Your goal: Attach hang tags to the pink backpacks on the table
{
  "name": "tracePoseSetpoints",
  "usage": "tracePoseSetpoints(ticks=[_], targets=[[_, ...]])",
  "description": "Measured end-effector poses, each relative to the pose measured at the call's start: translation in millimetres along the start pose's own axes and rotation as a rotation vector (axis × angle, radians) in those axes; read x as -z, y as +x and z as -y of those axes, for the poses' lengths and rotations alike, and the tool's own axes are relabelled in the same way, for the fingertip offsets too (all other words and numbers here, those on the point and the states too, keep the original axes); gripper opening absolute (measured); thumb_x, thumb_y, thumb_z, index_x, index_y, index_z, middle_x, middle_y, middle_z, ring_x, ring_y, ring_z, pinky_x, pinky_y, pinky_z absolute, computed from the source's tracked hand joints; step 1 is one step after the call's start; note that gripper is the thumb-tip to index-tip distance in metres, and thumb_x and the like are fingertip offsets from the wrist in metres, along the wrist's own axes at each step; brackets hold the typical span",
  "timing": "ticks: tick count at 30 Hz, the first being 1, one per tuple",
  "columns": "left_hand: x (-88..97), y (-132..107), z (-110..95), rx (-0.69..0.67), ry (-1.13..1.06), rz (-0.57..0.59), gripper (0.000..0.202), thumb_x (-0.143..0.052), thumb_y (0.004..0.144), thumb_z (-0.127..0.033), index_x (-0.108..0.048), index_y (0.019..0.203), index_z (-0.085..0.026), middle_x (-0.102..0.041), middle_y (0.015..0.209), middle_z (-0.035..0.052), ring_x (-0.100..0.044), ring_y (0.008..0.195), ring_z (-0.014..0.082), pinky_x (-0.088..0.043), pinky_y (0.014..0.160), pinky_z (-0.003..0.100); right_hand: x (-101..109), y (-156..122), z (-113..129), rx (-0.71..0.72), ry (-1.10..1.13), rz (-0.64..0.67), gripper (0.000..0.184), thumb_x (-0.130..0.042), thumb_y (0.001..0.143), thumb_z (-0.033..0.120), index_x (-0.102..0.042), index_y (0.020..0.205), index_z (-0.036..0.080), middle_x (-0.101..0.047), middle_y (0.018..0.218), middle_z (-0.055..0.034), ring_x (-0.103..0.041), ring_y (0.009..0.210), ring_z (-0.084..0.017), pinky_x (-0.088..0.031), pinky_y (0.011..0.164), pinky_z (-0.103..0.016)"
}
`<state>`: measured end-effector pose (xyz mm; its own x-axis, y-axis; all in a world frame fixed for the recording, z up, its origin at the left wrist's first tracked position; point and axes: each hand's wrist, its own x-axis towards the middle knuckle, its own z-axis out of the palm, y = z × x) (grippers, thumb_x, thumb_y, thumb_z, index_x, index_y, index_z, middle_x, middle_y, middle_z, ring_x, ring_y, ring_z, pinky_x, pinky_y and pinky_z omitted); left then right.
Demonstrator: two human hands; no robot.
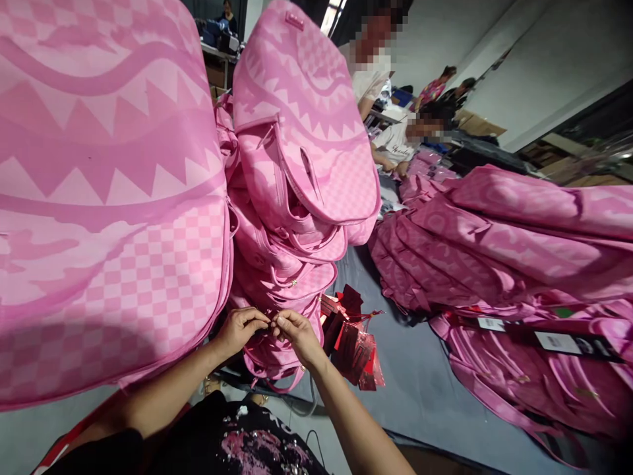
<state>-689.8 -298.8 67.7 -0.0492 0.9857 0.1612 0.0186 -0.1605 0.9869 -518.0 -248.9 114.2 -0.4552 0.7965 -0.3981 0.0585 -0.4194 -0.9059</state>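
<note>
My left hand (pixel 241 329) and my right hand (pixel 297 333) meet fingertip to fingertip in front of a stack of pink backpacks (pixel 277 270). Both are closed in a pinch. Whatever lies between the fingers is too small to make out. Right beside my right hand, red and black hang tags (pixel 357 349) with strings lie in a loose heap on the grey table (pixel 415 389). The top backpack (pixel 316 112) of the stack has a jagged-tooth and checker print, and its front pocket gapes.
A large pink backpack (pixel 113 165) fills the left side, close to my left arm. More pink backpacks (pixel 494 244) are piled on the right, some with black-and-white labels (pixel 558 343). Co-workers (pixel 395 142) are at tables behind the stack.
</note>
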Motion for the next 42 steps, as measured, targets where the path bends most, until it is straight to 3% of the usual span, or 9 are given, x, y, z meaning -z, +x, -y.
tracePoseSetpoints(ticks=[4,9,15,22,29,36,42], targets=[[6.4,-0.1,-0.4,-0.103,0.157,0.083,0.022,-0.05,0.091,-0.02,-0.071,0.087,-0.017,-0.07,0.084,0.0051,-0.064,0.077,0.013,-0.051,0.071,0.023,3.2,3.3,8.7,-0.042,-0.131,0.093,0.029,-0.071,0.074,0.045,-0.069,0.08,0.016,-0.066,0.069,-0.0016,-0.056,0.06,-0.011,-0.042,0.06,-0.024],[9.0,1.6,1.6,-0.126,0.302,0.126,0.022,-0.049,0.092,-0.021,-0.071,0.09,-0.017,-0.069,0.085,0.0045,-0.064,0.077,0.013,-0.049,0.07,0.023,1.1,7.1,10.1,-0.017,-0.265,0.134,0.032,-0.071,0.072,0.047,-0.064,0.073,0.016,-0.059,0.063,0.001,-0.051,0.055,-0.01,-0.041,0.056,-0.024],[9.3,1.1,3.7,-0.09,0.513,0.185,0.021,-0.049,0.092,-0.022,-0.07,0.095,-0.02,-0.069,0.09,0.0028,-0.062,0.08,0.0129,-0.046,0.072,0.023,-2.5,4.7,9.5,0.089,-0.452,0.099,0.023,-0.06,0.081,0.038,-0.059,0.072,0.016,-0.049,0.061,0.0041,-0.042,0.055,-0.008,-0.033,0.053,-0.022],[9.6,3.4,-5.8,-0.094,0.675,0.256,0.022,-0.047,0.093,-0.023,-0.069,0.095,-0.021,-0.066,0.086,0.0022,-0.061,0.078,0.0128,-0.043,0.069,0.023,-2.6,3.8,9.4,0.146,-0.659,0.094,0.015,-0.049,0.083,0.023,-0.058,0.073,0.017,-0.053,0.065,0.0023,-0.046,0.06,-0.011,-0.036,0.058,-0.023],[7.5,11.4,-20.3,-0.021,0.785,0.353,0.01,-0.054,0.088,-0.018,-0.064,0.086,-0.019,-0.066,0.084,0.0014,-0.062,0.08,0.0155,-0.041,0.068,0.025,-11.1,1.0,17.1,0.228,-1.078,0.089,0.017,-0.045,0.073,0.003,-0.054,0.07,0.017,-0.056,0.066,0.0001,-0.046,0.058,-0.011,-0.031,0.058,-0.023],[9.1,19.1,-20.3,-0.051,0.792,0.445,0.017,-0.048,0.09,-0.017,-0.062,0.08,-0.019,-0.066,0.08,0.0018,-0.062,0.077,0.0159,-0.04,0.065,0.025,-12.9,0.6,16.6,0.203,-1.211,0.043,0.014,-0.047,0.076,0.005,-0.05,0.071,0.018,-0.057,0.067,-0.0011,-0.046,0.058,-0.012,-0.027,0.056,-0.023],[5.6,16.6,-23.9,-0.019,0.806,0.439,0.015,-0.048,0.088,-0.015,-0.061,0.08,-0.018,-0.065,0.079,0.0031,-0.062,0.077,0.0171,-0.041,0.065,0.026,-17.1,-2.9,16.0,0.189,-1.265,0.039,0.015,-0.044,0.08,0.005,-0.051,0.075,0.018,-0.061,0.073,-0.0028,-0.052,0.064,-0.013,-0.028,0.059,-0.024]])
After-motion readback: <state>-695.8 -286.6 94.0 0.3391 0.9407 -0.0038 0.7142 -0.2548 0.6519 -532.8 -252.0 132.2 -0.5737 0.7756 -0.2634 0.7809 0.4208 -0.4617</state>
